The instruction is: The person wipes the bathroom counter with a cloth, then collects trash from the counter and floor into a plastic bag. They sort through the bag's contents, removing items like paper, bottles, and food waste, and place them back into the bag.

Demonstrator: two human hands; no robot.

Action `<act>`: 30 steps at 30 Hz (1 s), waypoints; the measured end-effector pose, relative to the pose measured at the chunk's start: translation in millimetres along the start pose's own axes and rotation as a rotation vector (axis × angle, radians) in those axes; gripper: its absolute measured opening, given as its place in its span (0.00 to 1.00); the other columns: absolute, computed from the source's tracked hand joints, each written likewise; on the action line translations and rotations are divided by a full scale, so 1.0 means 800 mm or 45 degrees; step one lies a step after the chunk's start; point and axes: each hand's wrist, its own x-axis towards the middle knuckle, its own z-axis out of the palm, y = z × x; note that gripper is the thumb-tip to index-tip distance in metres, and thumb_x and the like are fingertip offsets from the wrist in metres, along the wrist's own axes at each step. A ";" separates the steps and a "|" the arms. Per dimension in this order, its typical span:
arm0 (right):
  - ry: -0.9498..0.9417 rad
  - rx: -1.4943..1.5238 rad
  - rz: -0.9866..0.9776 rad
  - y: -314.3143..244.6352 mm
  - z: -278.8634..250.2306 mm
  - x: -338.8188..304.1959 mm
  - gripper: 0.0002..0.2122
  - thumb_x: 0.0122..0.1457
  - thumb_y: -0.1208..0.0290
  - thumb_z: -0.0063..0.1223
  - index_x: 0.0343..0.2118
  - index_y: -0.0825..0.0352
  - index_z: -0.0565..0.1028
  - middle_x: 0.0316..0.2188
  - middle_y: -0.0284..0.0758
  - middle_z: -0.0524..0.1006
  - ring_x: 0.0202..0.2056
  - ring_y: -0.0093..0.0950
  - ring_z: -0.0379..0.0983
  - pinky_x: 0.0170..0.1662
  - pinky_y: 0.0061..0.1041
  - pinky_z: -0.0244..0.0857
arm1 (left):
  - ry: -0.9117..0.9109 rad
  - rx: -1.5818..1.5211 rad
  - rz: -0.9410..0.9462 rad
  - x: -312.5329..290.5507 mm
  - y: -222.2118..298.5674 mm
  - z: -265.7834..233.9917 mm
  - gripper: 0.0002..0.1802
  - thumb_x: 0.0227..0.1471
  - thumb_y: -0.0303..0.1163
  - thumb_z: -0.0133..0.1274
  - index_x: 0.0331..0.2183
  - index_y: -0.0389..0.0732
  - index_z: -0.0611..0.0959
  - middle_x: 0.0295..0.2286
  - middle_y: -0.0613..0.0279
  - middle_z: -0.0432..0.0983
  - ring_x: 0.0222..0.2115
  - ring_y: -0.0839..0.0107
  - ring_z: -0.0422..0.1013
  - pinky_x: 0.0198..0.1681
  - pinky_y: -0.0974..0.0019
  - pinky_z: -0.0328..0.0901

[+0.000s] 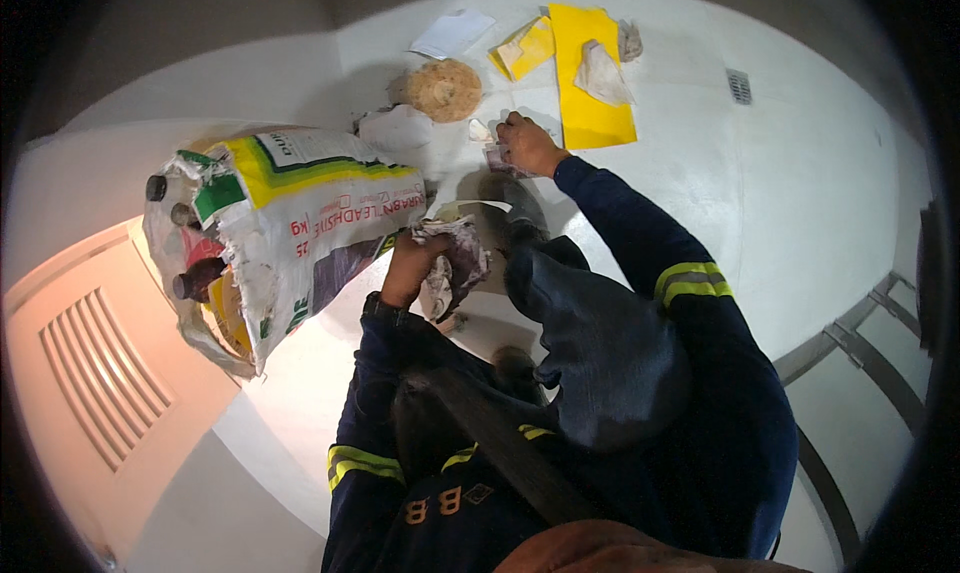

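My left hand (404, 271) is closed round a wad of crumpled, stained paper (462, 258), held beside a large sack. Farther off and to the right, my right hand (532, 146) is down at the floor with its fingers curled. Beneath it a dark, mottled scrap (507, 163) shows, and a small white scrap (481, 131) lies near the fingertips. What the right fingers grip is hidden. The white woven sack (345, 208), with yellow and green bands, leans on its side at my left. Plastic bottles (200, 277) stick out of its torn end.
Beyond my hands lie a round, tan fibrous thing (444, 91), a white sheet (452, 35), a long yellow sheet (592, 123) and crumpled paper (602, 73). A floor drain (739, 87) is at the far right. A louvred door (105, 373) stands left, behind the sack.
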 end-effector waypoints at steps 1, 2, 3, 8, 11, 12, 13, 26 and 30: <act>0.009 0.045 0.056 -0.003 0.014 0.004 0.17 0.52 0.63 0.60 0.40 0.70 0.74 0.34 0.45 0.79 0.41 0.47 0.76 0.47 0.45 0.71 | -0.014 0.024 -0.019 0.000 0.004 0.001 0.25 0.49 0.27 0.61 0.49 0.31 0.77 0.43 0.56 0.80 0.42 0.66 0.76 0.49 0.62 0.69; 0.015 0.088 0.107 -0.006 0.026 0.009 0.18 0.53 0.63 0.59 0.42 0.70 0.73 0.34 0.47 0.79 0.40 0.48 0.77 0.46 0.47 0.72 | -0.045 0.105 0.045 0.001 -0.001 -0.004 0.25 0.49 0.27 0.62 0.50 0.32 0.78 0.43 0.57 0.81 0.42 0.66 0.76 0.50 0.62 0.69; -0.021 0.089 0.147 -0.006 0.035 0.011 0.19 0.52 0.66 0.59 0.45 0.69 0.72 0.35 0.47 0.80 0.40 0.49 0.77 0.45 0.46 0.72 | -0.067 0.087 0.072 0.000 0.005 -0.003 0.25 0.49 0.28 0.62 0.50 0.32 0.78 0.43 0.57 0.81 0.42 0.66 0.76 0.50 0.63 0.69; -0.213 -0.071 0.051 -0.017 0.040 0.028 0.15 0.49 0.71 0.59 0.40 0.68 0.77 0.36 0.49 0.80 0.38 0.48 0.78 0.44 0.43 0.72 | -0.078 0.093 0.074 -0.009 0.009 -0.005 0.24 0.51 0.29 0.62 0.50 0.32 0.78 0.44 0.57 0.80 0.43 0.67 0.76 0.52 0.63 0.68; 0.037 -0.284 -0.044 -0.025 0.039 0.048 0.11 0.51 0.68 0.60 0.35 0.70 0.80 0.34 0.49 0.80 0.39 0.48 0.78 0.45 0.44 0.73 | -0.030 0.110 0.097 -0.016 0.010 -0.004 0.23 0.51 0.28 0.62 0.50 0.33 0.79 0.43 0.58 0.81 0.43 0.67 0.76 0.51 0.63 0.68; 0.203 -0.345 -0.055 -0.023 0.043 0.053 0.11 0.53 0.67 0.60 0.33 0.71 0.81 0.33 0.48 0.81 0.40 0.48 0.79 0.44 0.44 0.73 | -0.031 0.116 0.101 -0.017 0.010 -0.005 0.23 0.51 0.28 0.62 0.49 0.33 0.79 0.43 0.58 0.81 0.43 0.67 0.76 0.51 0.63 0.68; 0.197 -0.278 -0.042 -0.022 0.047 0.054 0.11 0.53 0.67 0.60 0.35 0.70 0.80 0.32 0.48 0.80 0.39 0.48 0.78 0.45 0.44 0.73 | -0.033 0.122 0.105 -0.018 0.010 -0.006 0.23 0.51 0.28 0.62 0.49 0.33 0.79 0.43 0.58 0.81 0.43 0.67 0.76 0.50 0.63 0.69; 0.358 0.389 -0.105 -0.111 0.002 0.132 0.17 0.60 0.65 0.52 0.51 0.65 0.72 0.41 0.50 0.78 0.43 0.50 0.76 0.46 0.46 0.70 | 0.041 0.099 0.028 -0.036 0.007 -0.009 0.23 0.51 0.28 0.62 0.49 0.33 0.77 0.41 0.58 0.81 0.39 0.68 0.77 0.44 0.67 0.70; 0.338 -0.109 -0.360 -0.135 0.055 0.185 0.24 0.61 0.61 0.53 0.57 0.69 0.70 0.49 0.53 0.75 0.48 0.50 0.75 0.50 0.45 0.69 | 0.024 0.391 0.107 -0.055 0.022 -0.006 0.24 0.50 0.29 0.63 0.49 0.33 0.78 0.42 0.57 0.80 0.41 0.69 0.76 0.47 0.66 0.69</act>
